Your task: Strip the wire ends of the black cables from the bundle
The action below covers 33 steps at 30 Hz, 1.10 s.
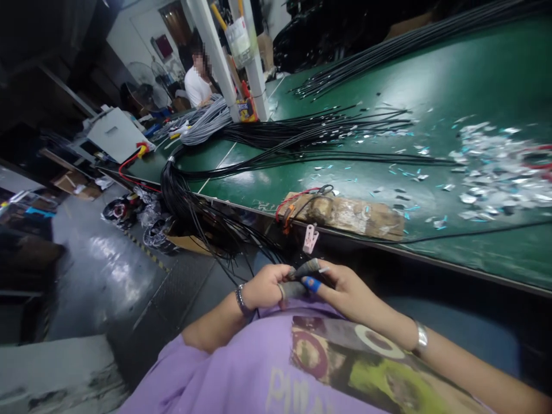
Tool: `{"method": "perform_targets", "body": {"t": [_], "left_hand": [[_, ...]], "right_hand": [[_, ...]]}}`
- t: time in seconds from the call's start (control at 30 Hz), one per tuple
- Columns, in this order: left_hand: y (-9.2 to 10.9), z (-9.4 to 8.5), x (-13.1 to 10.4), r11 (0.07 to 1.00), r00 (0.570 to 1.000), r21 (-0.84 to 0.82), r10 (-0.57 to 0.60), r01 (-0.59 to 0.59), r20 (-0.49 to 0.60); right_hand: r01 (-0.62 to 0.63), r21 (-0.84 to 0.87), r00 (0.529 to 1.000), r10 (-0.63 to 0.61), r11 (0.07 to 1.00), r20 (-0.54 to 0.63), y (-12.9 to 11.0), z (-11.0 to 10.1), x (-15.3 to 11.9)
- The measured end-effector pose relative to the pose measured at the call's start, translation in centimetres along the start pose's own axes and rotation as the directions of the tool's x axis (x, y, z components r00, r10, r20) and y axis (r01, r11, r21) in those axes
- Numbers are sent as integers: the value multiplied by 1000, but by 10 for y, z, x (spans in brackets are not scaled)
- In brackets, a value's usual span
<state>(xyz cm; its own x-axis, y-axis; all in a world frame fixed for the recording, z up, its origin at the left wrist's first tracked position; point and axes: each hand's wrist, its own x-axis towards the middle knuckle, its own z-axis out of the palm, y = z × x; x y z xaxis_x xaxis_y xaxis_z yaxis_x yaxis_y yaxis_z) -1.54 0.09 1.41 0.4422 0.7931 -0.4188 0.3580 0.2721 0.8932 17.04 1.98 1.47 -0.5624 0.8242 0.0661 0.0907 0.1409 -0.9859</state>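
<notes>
"Two hands meet in front of the purple shirt (215, 371). Are they gripping anything?"

"The left hand (267, 287) and the right hand (351, 290) are both curled, their wrapped fingertips brought together. A small pale tip (323, 269) shows by the right hand's fingers; whether either hand grasps it, I can't tell."

"Where is that tip?"

"Just short of the workbench's (487, 75) near edge, below a pink clip (309, 238)."

"And along that edge?"

"A worn wooden block (366, 217) lies right on it. Farther left, black cables (172, 178) spill over the same edge."

"Deeper in?"

"Silvery scraps (491, 172) are strewn toward the right end, and grey cables (207, 123) lie off to the left. Another dark bundle (388, 52) runs near the far edge."

"Anyone else?"

"One person in white (197, 87), well beyond the grey cables."
</notes>
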Motion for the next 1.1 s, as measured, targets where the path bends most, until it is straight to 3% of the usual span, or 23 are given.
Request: {"method": "perform_targets", "body": {"t": [0.13, 0.2, 0.37, 0.47, 0.57, 0.63, 0.73, 0.8, 0.93, 1.03, 1.1], "left_hand": [[2, 1, 2, 978, 989, 168, 135, -122, -65], [2, 3, 3, 972, 989, 205, 133, -118, -62], [3, 13, 11, 999, 989, -38, -10, 5, -148], [9, 17, 15, 998, 967, -39, 36, -48, -252], [14, 18, 16, 995, 955, -30, 83, -95, -286], [15, 18, 16, 998, 962, -51, 29, -44, -272], [10, 18, 19, 992, 959, -99, -99, 74, -266], [5, 19, 22, 994, 945, -86, -95, 71, -313], [-4, 20, 24, 981, 881, 181, 141, -64, -452], [-6, 20, 23, 862, 817, 498, 354, -97, -455], [-7, 21, 22, 768, 798, 636, 429, -75, -424]], "right_hand": [[-116, 166, 981, 140, 979, -138, 8, -3, -7], [-157, 246, 969, 196, 957, -147, 11, -3, -8], [-228, 406, 958, 279, 885, -71, 16, 0, -7], [-295, 582, 924, 382, 757, -28, 21, 2, -7], [-329, 672, 880, 473, 663, -36, 24, 2, -8], [-337, 605, 869, 486, 721, -96, 27, 0, -10], [-285, 306, 938, 330, 908, -106, 32, -2, -15], [-185, 131, 978, 196, 974, -76, 35, -3, -17], [-143, 9, 990, 143, 990, -18, 36, -5, -18], [-175, 40, 984, 176, 984, -33, 32, -5, -16], [-206, 70, 976, 210, 976, -63, 29, -5, -15]]}}
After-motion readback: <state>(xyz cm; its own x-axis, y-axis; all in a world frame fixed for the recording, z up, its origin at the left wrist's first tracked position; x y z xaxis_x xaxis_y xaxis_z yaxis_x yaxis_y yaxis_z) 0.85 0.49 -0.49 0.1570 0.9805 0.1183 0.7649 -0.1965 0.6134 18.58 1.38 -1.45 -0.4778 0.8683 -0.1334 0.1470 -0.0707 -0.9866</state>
